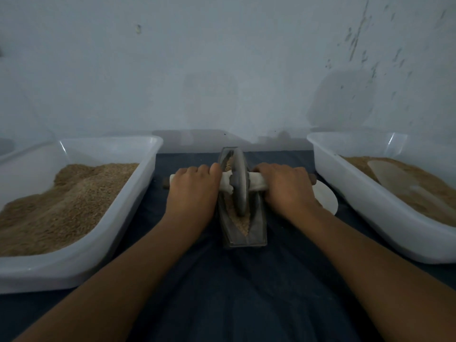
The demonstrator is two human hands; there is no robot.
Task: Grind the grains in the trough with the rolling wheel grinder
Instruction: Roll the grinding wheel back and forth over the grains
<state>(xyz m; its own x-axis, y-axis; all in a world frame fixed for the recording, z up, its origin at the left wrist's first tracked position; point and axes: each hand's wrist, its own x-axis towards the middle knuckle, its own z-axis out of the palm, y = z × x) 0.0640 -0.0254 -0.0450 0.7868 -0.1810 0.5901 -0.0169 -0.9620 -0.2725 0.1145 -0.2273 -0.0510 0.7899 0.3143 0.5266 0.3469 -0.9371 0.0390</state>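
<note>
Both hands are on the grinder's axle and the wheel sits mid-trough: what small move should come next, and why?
Probably roll the wheel toward the person. Left hand and right hand each grip the axle, and unground-looking grains lie in the near end of the trough.

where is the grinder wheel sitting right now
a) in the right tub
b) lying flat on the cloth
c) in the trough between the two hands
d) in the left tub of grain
c: the wheel stands upright in the trough, with the left hand and right hand gripping its axle on either side.
</note>
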